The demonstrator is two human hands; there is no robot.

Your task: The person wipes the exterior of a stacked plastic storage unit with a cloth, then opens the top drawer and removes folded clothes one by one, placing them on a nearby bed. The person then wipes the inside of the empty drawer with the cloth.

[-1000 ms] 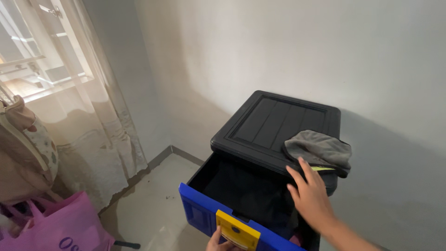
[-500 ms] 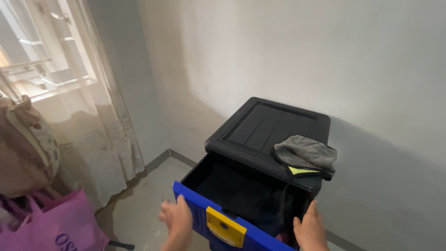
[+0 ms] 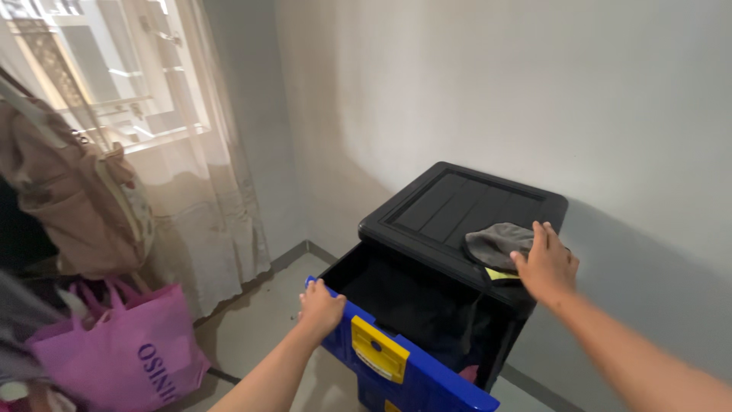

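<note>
Blue plastic meets my left hand (image 3: 320, 305) first: my grip is curled together over the top edge of the drawer front (image 3: 404, 366), near its left corner, which steadies the pulled-out drawer (image 3: 396, 305) so it stays open. A yellow handle plate (image 3: 379, 349) sits on that front, just right of my hand and untouched. Inside, the drawer is dark; I make out black fabric and a bit of pink at the lower right, though what they are I cannot tell.

Farther on, my right hand (image 3: 547, 265) lies flat on the grey cloth (image 3: 496, 243), fingers spread apart and pressing down rather than pinching. That cloth rests on the front right corner of the black cabinet top (image 3: 473, 202), a yellow patch showing under its edge and a dark strap hanging from it into the open drawer, so my palm likely keeps it from sliding off.

Left of the cabinet, a pink tote bag (image 3: 126, 355) stands on the floor (image 3: 267, 305), with a beige backpack (image 3: 76, 191) hanging above it. Beyond them a sheer curtain (image 3: 206, 175) covers the window (image 3: 114, 76), and a plain pale wall (image 3: 496, 91) backs the cabinet.
</note>
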